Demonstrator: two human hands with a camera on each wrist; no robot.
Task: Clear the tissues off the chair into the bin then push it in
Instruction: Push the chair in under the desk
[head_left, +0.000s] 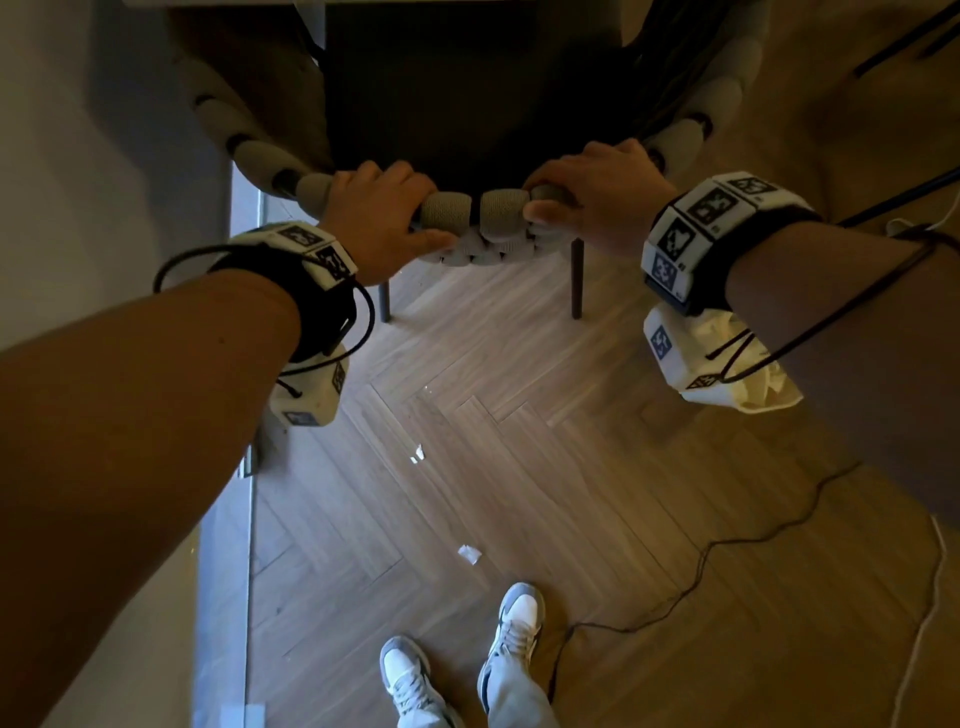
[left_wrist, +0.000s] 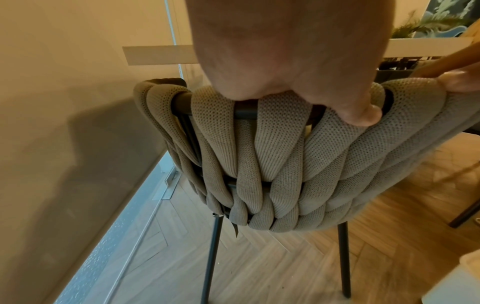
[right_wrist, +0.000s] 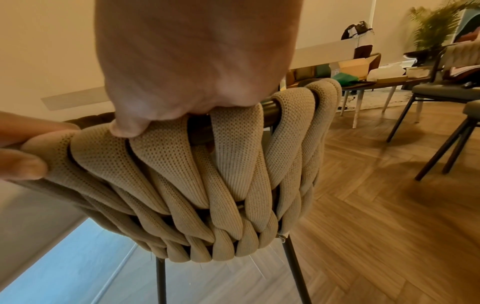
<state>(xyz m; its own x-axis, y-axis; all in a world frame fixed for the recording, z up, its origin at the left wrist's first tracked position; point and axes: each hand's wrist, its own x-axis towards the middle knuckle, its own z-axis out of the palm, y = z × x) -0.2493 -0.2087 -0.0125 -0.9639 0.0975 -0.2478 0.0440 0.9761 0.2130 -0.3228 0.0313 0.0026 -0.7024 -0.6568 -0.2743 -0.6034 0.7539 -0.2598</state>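
Observation:
The chair (head_left: 452, 210) has a woven beige backrest and a dark seat (head_left: 441, 98) on which I see no tissue. Its front reaches under the pale table edge (head_left: 223, 2). My left hand (head_left: 384, 208) grips the top rail of the backrest left of centre, and my right hand (head_left: 587, 202) grips it right of centre. The left wrist view shows my left hand (left_wrist: 298, 82) curled over the rail, thumb on the weave (left_wrist: 285, 164). In the right wrist view my right hand (right_wrist: 194, 72) holds the rail the same way. The bin (head_left: 753, 384), lined in white, stands on the floor at the right, partly behind my right wrist.
Two small tissue scraps (head_left: 417, 453) (head_left: 469, 553) lie on the wooden floor behind the chair. A thin cable (head_left: 727, 545) trails across the floor at the right. A wall (head_left: 78, 156) runs close on the left. Other chairs (right_wrist: 441, 92) stand to the right.

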